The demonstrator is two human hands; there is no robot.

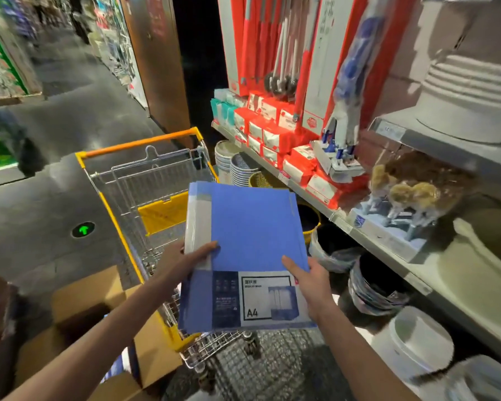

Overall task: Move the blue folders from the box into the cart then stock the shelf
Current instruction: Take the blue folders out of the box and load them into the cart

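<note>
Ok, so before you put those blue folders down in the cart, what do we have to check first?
1. Both hands hold the stack: the left hand and right hand grip the blue folders at the near edge: ok.
2. Stack is over the cart: ok.
3. Stack squared up: the far edges fan out a little: not ok.
4. Room in the basket: only the far end shows, and the part beneath the folders is hidden: cannot tell.
5. More folders left in the box: its inside is dark: cannot tell.
</note>
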